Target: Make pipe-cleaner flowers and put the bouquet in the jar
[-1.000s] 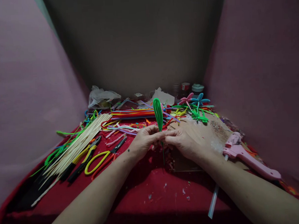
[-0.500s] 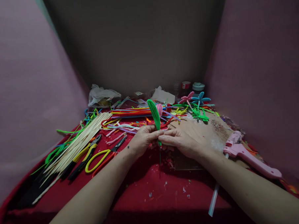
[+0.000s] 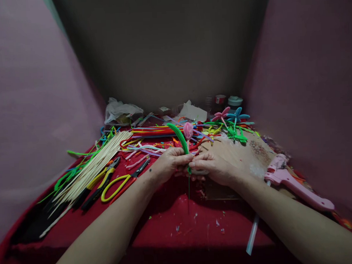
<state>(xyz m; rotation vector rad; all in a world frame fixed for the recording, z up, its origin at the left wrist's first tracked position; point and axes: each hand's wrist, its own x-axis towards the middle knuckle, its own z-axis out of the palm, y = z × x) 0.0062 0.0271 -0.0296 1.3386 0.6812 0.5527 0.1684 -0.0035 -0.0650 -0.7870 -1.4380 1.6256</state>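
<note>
We hold the pink flower (image 3: 188,130) upright in front of us, the thumb and fingers of our left hand (image 3: 173,162) closed on it where the green leaf (image 3: 178,135) meets the stem (image 3: 189,193). Bud and curved leaf rise above this grip, and the thin stem hangs below it over the red cloth (image 3: 165,233). Our right hand (image 3: 214,165) brings bunched fingertips just beside the stem, but we cannot tell whether they pinch it.

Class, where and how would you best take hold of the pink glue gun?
Probably grip the pink glue gun by its handle, coming from the near right: the long handle slants that way, apart from the translucent stick.
</note>
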